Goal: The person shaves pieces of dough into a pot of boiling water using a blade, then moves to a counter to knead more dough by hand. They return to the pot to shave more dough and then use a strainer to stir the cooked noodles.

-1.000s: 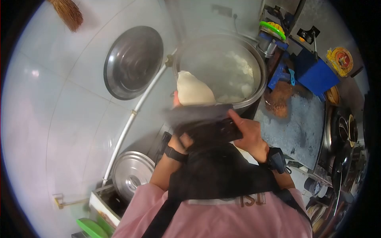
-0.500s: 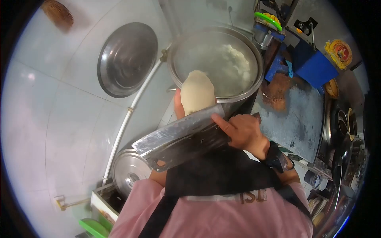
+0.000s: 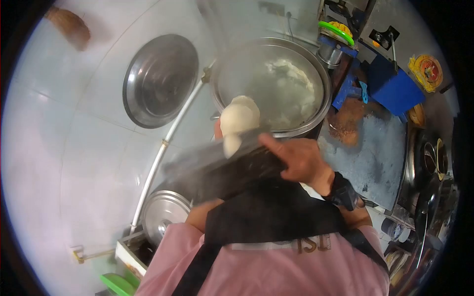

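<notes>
My left hand (image 3: 218, 129) supports a pale lump of dough (image 3: 240, 114) from below at the near rim of the big pot (image 3: 328, 91). Most of that hand is hidden behind the dough and the blade. My right hand (image 3: 302, 159) grips a broad, flat metal blade (image 3: 212, 172), smeared by motion, with the index finger stretched along it. At the dough's near end, a thin pale flap of dough (image 3: 231, 146) shows against the blade's edge. In the pot's cloudy, steaming water, pale strips (image 3: 298, 81) float towards the right side.
A wide steel basin (image 3: 160, 81) leans on the tiled wall beside a white pipe (image 3: 170, 130). Lower left is a round metal lid (image 3: 165, 214). Right of the pot are a stained metal worktop (image 3: 365, 160), a blue box (image 3: 395, 84) and a green-rimmed container (image 3: 335, 31).
The blade and my right hand have moved slightly down, and the blade is now blurred. A flap of dough has appeared at the blade's edge. The dough has shifted slightly down and left.
</notes>
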